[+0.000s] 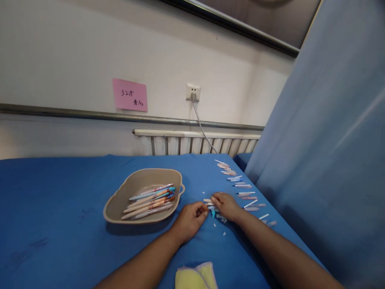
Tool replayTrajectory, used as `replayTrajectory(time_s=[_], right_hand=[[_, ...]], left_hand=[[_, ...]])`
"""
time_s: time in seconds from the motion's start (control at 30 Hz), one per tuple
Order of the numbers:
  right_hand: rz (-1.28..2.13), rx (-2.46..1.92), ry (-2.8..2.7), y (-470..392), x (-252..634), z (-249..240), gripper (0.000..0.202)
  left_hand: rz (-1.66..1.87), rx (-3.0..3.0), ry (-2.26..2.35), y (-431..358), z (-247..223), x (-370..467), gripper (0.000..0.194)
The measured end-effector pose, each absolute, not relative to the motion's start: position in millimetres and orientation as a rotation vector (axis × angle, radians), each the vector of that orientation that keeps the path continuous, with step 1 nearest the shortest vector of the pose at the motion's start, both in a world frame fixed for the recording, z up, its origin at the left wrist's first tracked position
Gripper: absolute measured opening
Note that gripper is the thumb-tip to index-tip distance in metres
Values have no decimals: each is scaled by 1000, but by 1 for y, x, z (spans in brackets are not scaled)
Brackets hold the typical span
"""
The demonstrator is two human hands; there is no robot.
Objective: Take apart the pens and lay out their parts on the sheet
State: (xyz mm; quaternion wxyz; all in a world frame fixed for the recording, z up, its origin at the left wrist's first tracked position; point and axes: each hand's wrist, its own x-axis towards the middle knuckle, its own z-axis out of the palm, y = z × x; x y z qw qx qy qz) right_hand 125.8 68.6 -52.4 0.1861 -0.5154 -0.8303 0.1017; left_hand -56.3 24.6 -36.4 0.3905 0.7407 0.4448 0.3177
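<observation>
My left hand [190, 220] rests on the blue cloth, fingers curled beside a small group of pen parts [213, 212]; whether it grips one is hidden. Over the same parts lies my right hand [226, 205], its fingers bent down around pale pieces whose exact shape I cannot make out. A teal piece shows between the two hands. To the left, a beige basin [118, 210] holds several pens [150, 204] in a loose bundle. Beyond my right hand, separate pen parts and white refills [245, 193] run in small groups along the bed's right side.
A folded yellow cloth [195, 277] lies at the near edge. Small white bits [224, 233] are scattered by the hands. Behind stand a white rail [192, 133] and a socket with a cable [193, 93]. A blue curtain [325, 140] hangs on the right.
</observation>
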Motion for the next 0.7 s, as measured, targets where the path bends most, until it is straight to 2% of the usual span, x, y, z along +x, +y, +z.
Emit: replayTrajectory(time_s=[0.3, 0.53, 0.7], right_hand=[[212, -1427, -2281, 82, 118, -45, 25], [349, -1425, -2166, 101, 118, -53, 15], [446, -1475, -2045, 101, 129, -54, 28]], left_hand=[[854, 1922, 1185, 22, -36, -57, 15], [865, 1927, 1204, 25, -35, -57, 15], [896, 1891, 1216, 30, -39, -58, 18]])
